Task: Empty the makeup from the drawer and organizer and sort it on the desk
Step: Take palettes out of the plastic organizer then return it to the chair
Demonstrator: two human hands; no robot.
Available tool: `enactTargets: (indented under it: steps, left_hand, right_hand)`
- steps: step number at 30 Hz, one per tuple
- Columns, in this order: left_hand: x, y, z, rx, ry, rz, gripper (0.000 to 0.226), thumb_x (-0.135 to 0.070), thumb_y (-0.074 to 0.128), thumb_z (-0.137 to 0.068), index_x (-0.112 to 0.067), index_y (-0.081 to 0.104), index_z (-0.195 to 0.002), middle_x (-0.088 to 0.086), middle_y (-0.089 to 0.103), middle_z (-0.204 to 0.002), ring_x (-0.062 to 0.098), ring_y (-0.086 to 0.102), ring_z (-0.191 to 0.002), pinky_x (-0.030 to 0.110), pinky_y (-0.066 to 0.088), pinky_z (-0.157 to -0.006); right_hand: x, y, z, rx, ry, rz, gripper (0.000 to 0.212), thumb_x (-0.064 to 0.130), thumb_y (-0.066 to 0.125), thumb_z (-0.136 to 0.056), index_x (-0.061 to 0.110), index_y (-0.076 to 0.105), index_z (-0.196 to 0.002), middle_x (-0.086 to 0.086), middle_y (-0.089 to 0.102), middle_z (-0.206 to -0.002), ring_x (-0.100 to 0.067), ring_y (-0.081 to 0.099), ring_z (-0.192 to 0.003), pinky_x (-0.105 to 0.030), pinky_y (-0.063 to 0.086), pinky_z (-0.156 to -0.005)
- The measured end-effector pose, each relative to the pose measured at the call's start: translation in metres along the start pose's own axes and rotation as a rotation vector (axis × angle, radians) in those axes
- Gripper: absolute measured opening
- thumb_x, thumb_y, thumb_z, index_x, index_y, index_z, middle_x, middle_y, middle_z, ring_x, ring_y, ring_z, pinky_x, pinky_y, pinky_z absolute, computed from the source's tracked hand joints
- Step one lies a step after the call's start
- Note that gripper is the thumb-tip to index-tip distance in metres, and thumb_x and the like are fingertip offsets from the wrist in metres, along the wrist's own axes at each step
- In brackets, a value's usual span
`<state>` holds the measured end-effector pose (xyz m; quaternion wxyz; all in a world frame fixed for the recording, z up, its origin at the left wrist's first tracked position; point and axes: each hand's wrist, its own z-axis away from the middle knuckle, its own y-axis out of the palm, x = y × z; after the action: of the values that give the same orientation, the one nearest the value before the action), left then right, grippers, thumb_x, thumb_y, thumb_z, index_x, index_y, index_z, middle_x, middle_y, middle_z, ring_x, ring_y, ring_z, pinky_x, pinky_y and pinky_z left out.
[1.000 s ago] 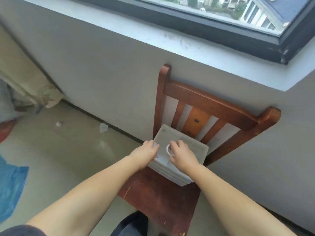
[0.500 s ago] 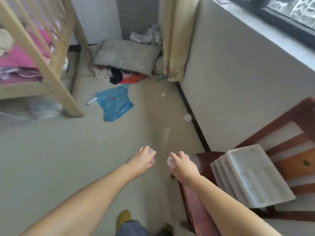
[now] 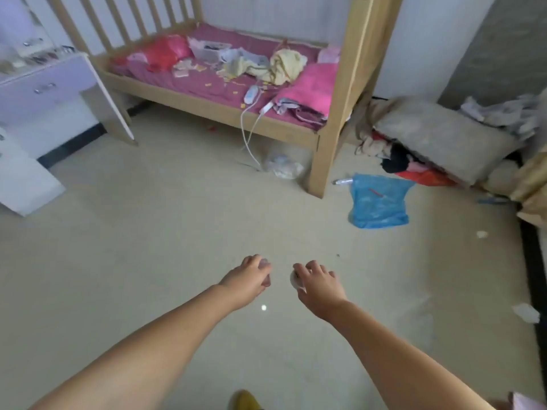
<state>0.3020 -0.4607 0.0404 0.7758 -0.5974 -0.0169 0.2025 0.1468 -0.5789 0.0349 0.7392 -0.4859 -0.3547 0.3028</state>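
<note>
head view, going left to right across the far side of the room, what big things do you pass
White desk with a metal-handled drawer → wooden cot with a pink mattress → crumpled blue plastic bag on the floor → grey cushion leaning over a heap of clothes.

Small clear items point(image 3: 297, 281) mostly hidden under curled fingers point(image 3: 307, 269), unidentifiable
</note>
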Motion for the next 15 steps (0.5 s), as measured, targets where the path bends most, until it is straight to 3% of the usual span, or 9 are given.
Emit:
enactTargets:
  steps: [6, 15]
  left_hand:
    - [0.153, -0.04, 0.058, -0.087, -0.227, 0.038, 0.026, -0.017, 0.048, -0.091, -0.012, 0.048, -0.117, 0.006, 0.038, -0.127, 0.022, 0.036, -0.123, 0.033, 0.043, -0.087]
    - [0.341, -0.072, 0.097, -0.19, -0.489, 0.031, 0.03, -0.02, 0.051, -0.092, -0.013, 0.047, -0.121, 0.006, 0.04, -0.126, 0.023, 0.041, -0.12, 0.037, 0.048, -0.089]
  right_hand:
    - [0.152, -0.009, -0.094, 0.005, -0.273, 0.096, 0.049, 0.022, 0.047, -0.09, 0.024, 0.035, -0.138, -0.005, 0.042, -0.132, -0.028, 0.045, -0.119, -0.037, 0.036, -0.096]
    - [0.317, -0.015, -0.251, 0.059, -0.593, 0.237, 0.052, 0.029, 0.046, -0.092, 0.027, 0.029, -0.141, -0.003, 0.038, -0.137, -0.025, 0.044, -0.122, -0.037, 0.032, -0.101]
